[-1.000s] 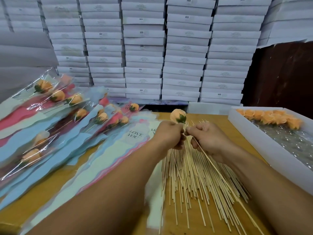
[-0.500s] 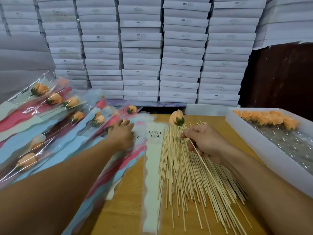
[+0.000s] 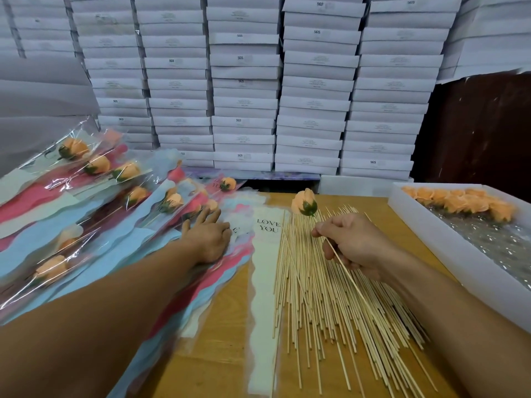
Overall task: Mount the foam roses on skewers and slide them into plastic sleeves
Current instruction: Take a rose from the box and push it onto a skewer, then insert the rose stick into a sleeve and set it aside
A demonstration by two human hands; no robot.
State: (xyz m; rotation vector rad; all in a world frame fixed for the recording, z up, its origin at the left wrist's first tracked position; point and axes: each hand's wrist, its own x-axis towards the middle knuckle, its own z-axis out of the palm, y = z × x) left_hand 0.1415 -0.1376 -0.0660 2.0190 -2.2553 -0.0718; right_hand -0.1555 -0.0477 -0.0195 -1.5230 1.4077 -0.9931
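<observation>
Clear plastic sleeves with finished roses (image 3: 86, 179) lie fanned across the left of the wooden desk (image 3: 218, 354), and the left hand (image 3: 209, 239) rests flat, fingers straight, on the empty sleeves (image 3: 238, 254) beside them. To its right the right hand (image 3: 353, 245) pinches a skewer (image 3: 359, 294) topped by an orange foam rose (image 3: 304, 203), raised over the loose skewer pile (image 3: 330, 311). A white tray (image 3: 448, 239) of unmounted roses sits far right, and stacked white boxes (image 3: 244, 81) wall the back.

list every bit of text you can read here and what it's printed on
"LOVE YOU": on the white plastic sleeve lying flat on the table, left of the loose skewers.
"SGS": on the labels of several stacked white boxes behind the table.
The smaller lines on those box labels are too small and blurred to read.
A letter beside the left hand is partly covered, unreadable.
</observation>
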